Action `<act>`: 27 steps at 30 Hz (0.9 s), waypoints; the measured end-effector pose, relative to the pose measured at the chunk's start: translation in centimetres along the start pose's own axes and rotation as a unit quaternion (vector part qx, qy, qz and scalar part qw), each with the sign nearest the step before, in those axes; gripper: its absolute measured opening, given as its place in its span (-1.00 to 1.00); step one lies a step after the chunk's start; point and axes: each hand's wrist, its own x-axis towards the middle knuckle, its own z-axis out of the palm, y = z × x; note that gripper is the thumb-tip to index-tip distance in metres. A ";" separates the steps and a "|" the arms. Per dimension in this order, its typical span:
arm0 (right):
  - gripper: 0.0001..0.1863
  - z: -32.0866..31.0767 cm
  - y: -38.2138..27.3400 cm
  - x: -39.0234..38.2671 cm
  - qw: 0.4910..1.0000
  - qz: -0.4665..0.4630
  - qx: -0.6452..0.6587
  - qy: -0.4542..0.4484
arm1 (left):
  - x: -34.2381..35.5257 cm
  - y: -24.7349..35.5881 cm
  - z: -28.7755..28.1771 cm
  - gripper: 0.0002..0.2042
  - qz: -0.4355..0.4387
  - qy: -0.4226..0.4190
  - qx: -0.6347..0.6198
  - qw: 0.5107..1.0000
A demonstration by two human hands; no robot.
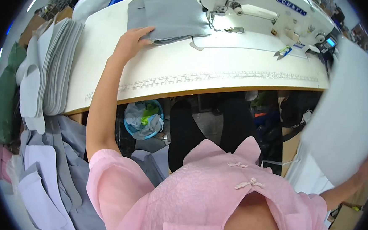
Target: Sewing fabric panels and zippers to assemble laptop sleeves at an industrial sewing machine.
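My left hand (132,43) grips the near left edge of a layered grey fabric piece (165,17), its fingers on top and the thumb at the edge. The fabric lies flat on the white sewing table, its right end by the presser foot (211,22) of the sewing machine (266,8). Far to the right, my right hand (367,166) holds a large whitish panel (344,113) by its lower edge. The panel hangs raised beside the table and is smeared by motion. Part of the right hand's fingers is hidden behind it.
Thread snips (283,52) lie right of the needle. A stack of grey-white panels (59,68) stands at the table's left end, above more cut pieces (45,191). A blue basket (161,116) with scraps sits under the table (164,65). White pieces (307,172) lie at the lower right.
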 end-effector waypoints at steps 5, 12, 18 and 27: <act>-0.74 14.5 -3.5 -0.6 0.885 -0.111 0.345 -0.293 | 3.4 1.6 0.0 -0.65 -0.059 -0.083 -0.094 0.990; -0.73 22.3 -30.9 -17.3 0.266 0.217 0.594 -0.728 | 0.8 4.0 -2.8 -0.66 -0.029 0.009 -0.070 0.997; -0.71 25.7 -37.9 -22.2 0.187 0.224 0.514 -0.807 | -0.6 -2.3 2.9 -0.67 0.034 0.210 -0.196 0.957; -0.77 27.8 -38.0 -22.3 0.366 0.204 0.425 -0.803 | 2.1 -1.1 5.0 -0.70 -0.203 0.211 -0.287 0.912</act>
